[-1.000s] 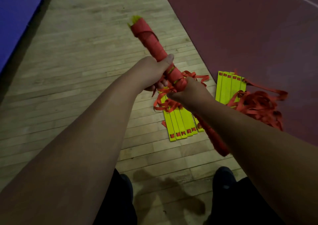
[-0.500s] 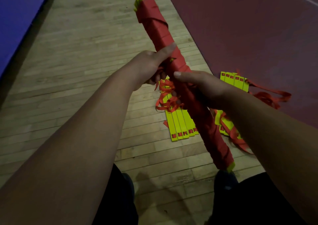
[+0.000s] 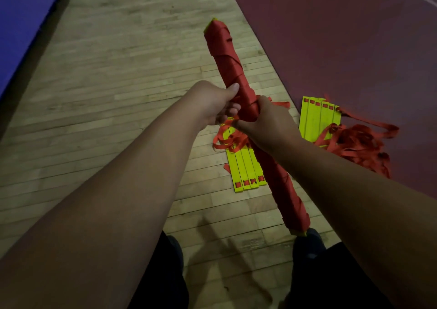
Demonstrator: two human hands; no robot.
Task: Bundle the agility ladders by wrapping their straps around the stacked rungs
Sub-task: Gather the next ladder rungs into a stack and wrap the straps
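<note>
Wrapped bundle (image 3: 287, 190): held in the air above the wood floor (image 3: 118, 84), near end by the feet, far end raised. The left hand (image 3: 212, 105) and right hand (image 3: 264, 119) touch, and both are clamped round its middle.

Risk: the strap end is hidden under the grip. If it is released untucked, the windings will likely slacken and the rungs slide out endwise.

Appearance: red strap covers nearly the full length, and yellow shows only at the tips.

Unwrapped ladders (image 3: 246, 169) lie beyond, along the red mat's (image 3: 331, 36) edge.

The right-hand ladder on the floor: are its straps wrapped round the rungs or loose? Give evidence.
Loose: the yellow rungs lie bare, red straps tangled in a heap beside them.
</note>
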